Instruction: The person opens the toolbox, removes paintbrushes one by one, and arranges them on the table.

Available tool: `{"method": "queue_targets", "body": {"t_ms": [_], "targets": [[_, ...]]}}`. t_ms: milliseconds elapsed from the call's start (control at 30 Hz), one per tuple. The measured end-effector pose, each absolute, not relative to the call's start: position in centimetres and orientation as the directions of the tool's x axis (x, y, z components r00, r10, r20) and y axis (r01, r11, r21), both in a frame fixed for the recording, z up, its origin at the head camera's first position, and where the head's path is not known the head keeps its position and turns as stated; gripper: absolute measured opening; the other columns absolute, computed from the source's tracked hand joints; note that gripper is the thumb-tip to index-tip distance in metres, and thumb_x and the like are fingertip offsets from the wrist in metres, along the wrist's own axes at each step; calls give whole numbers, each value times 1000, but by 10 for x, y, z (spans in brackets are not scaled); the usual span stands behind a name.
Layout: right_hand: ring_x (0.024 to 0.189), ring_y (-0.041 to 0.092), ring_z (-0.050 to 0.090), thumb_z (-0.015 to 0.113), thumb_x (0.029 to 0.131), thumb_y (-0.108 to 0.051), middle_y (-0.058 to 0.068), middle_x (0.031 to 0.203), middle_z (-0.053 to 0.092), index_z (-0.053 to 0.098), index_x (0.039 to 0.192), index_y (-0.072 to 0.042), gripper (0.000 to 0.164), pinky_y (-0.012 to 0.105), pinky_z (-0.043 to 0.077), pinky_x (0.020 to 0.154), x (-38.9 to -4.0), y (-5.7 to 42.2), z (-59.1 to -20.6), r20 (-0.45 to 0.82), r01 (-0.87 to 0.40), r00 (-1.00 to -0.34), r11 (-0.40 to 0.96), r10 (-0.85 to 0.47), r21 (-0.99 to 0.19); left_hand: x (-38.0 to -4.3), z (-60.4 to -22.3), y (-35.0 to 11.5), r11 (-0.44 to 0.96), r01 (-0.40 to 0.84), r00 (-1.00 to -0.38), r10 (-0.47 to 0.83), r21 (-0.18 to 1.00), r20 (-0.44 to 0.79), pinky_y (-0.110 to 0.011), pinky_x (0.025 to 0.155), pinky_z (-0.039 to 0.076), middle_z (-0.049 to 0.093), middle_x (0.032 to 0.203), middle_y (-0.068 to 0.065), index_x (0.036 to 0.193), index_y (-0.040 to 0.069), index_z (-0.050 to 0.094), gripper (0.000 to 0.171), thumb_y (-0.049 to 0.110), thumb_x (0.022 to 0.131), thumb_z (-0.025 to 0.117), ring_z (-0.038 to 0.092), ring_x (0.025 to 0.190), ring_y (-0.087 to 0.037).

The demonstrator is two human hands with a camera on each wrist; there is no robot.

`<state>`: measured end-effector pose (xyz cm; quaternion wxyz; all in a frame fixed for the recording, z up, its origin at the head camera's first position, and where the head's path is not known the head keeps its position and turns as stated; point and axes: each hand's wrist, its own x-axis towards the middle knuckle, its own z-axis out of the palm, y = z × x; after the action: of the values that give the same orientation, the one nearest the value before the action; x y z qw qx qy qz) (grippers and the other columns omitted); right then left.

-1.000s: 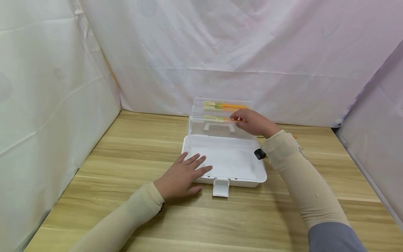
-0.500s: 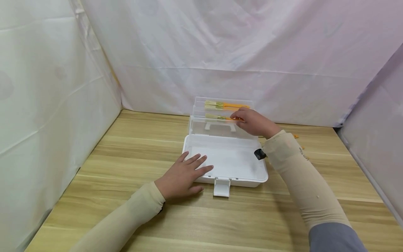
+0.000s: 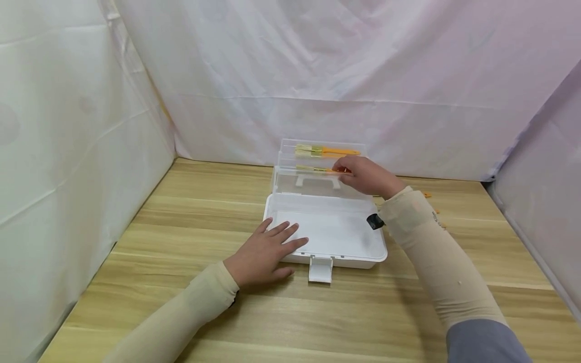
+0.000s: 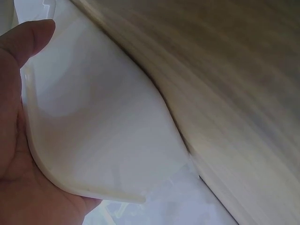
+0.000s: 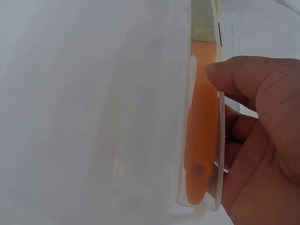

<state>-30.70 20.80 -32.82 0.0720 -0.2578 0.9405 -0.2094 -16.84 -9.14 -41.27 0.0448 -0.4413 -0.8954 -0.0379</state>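
A white plastic box (image 3: 354,262) with its clear lid and stepped trays raised at the back stands on the wooden table. My left hand (image 3: 263,256) lies with spread fingers over its front-left corner, palm against the rim (image 4: 35,150) in the left wrist view. My right hand (image 3: 365,176) is at the lower clear tray, pinching a paintbrush (image 3: 328,171) with pale bristles. In the right wrist view the thumb presses the brush's orange handle (image 5: 202,117), with the other fingers behind the tray wall. More orange-handled paintbrushes (image 3: 338,151) lie in the upper tray.
Orange handle ends (image 3: 427,194) of other brushes show on the table beyond the right sleeve, which hides the rest of them. The box's latch (image 3: 320,269) hangs down in front. White cloth walls (image 3: 317,70) enclose the table (image 3: 218,186) at the back and sides.
The brush in the lower tray has turned from its flat face to its narrow edge under my right hand. My left hand has stayed in place on the box.
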Motion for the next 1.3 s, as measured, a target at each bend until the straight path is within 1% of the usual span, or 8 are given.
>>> {"method": "queue_targets", "body": {"t_ms": [200,467,733,867,1000,1100,1233,1300], "targets": [[92,26,56,60,98,-10,10,111,63,62,120,-5,22,45,49,85,-305,208,-329,-31,-433,-868,785,-496,-443,-168,-413,-91,602,798,-599,792,11,120,-57,114,23,41,155,-9,150,26,45,68,50,90,67,39,141,-28],[83,27,52,55,101,-10,12,104,62,61,117,-1,19,42,47,75,-305,209,-328,4,-433,-872,766,-490,-475,-168,-413,-91,606,796,-602,790,8,114,-56,115,22,39,155,-9,151,27,43,69,51,90,65,38,142,-26],[79,24,53,55,101,-11,7,101,64,61,114,-7,15,40,47,72,-304,210,-329,27,-445,-869,757,-494,-478,-168,-412,-91,611,791,-609,786,16,109,-56,115,21,39,155,-8,150,27,44,69,50,90,66,39,141,-26],[83,24,54,55,101,-11,9,103,64,61,113,-7,14,41,47,74,-305,211,-329,36,-452,-866,749,-499,-485,-168,-413,-91,610,792,-607,787,12,111,-56,115,21,40,155,-8,150,27,44,69,50,90,66,39,141,-26],[89,25,55,58,99,-7,11,108,63,61,112,-6,13,43,47,78,-305,211,-328,47,-456,-863,735,-504,-502,-169,-414,-91,612,791,-610,785,15,109,-56,115,21,40,155,-8,151,27,44,69,50,90,66,39,141,-25],[91,26,55,59,98,-4,12,112,62,60,117,-5,18,43,47,81,-304,211,-328,46,-451,-865,733,-500,-509,-170,-413,-90,612,790,-611,785,20,106,-57,115,21,39,155,-8,151,27,44,69,50,89,66,39,141,-25],[98,27,56,59,97,-3,12,115,60,60,125,-4,27,46,48,87,-302,212,-327,41,-441,-872,745,-488,-500,-170,-412,-90,610,792,-608,786,23,107,-57,115,21,40,155,-8,150,26,44,69,50,89,67,39,141,-25],[101,27,57,60,97,-2,12,117,60,61,124,-3,27,47,48,90,-301,212,-327,45,-440,-874,749,-484,-495,-170,-412,-90,610,792,-609,786,23,105,-57,115,20,40,155,-8,151,26,44,70,50,89,67,39,141,-25]]}}
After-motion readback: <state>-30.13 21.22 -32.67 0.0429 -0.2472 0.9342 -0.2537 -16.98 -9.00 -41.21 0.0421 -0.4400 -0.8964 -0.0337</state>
